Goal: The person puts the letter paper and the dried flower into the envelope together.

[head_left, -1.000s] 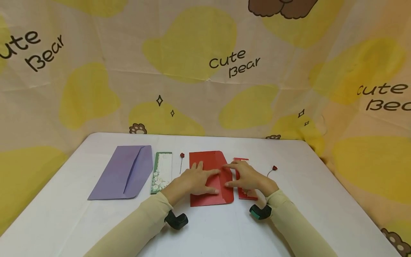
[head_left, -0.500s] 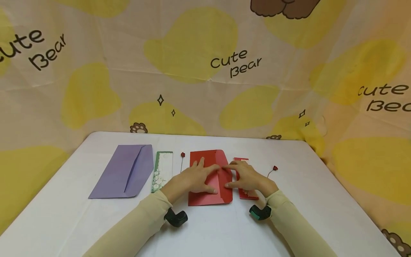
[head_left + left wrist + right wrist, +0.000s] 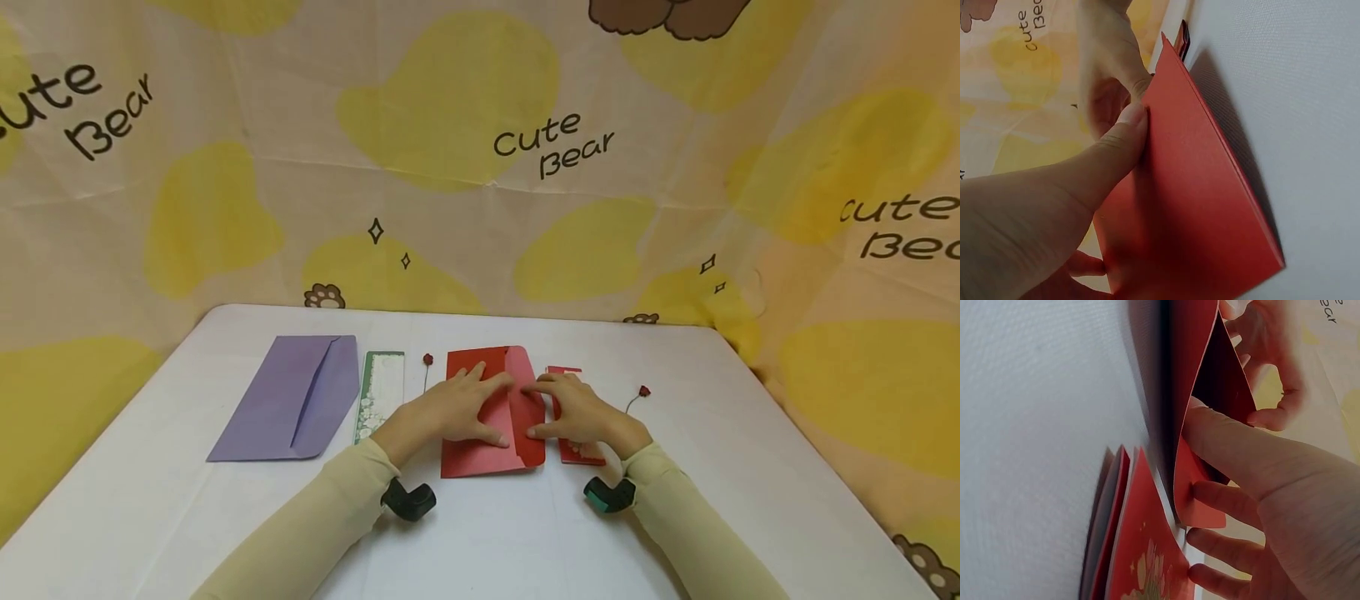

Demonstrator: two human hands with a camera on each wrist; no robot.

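Observation:
In the head view a red envelope (image 3: 480,460) lies mid-table, its flap (image 3: 531,417) spread out to the right. My left hand (image 3: 457,407) reaches over its front panel and grips it between thumb and spread fingers near the mouth. The panel bulges, and the right wrist view looks into the dark pocket (image 3: 1225,381). On the flap rest the thumb and index finger of my right hand (image 3: 573,410). Right beside that hand's other fingers is a folded red card (image 3: 1154,550) with a gold flower print, partly hidden by the hand in the head view.
A purple envelope (image 3: 281,400) lies at the left, next to a green-bordered card (image 3: 382,387) with white flowers. One small red flower on a stem (image 3: 428,360) is behind my left wrist; another red flower (image 3: 644,391) lies right of my right hand. A printed cloth (image 3: 420,108) hangs behind the white table.
The envelope's front panel has risen and bowed, and its mouth gapes wider. My left hand's fingers have drawn slightly closer together. The right hand stays almost in place on the flap.

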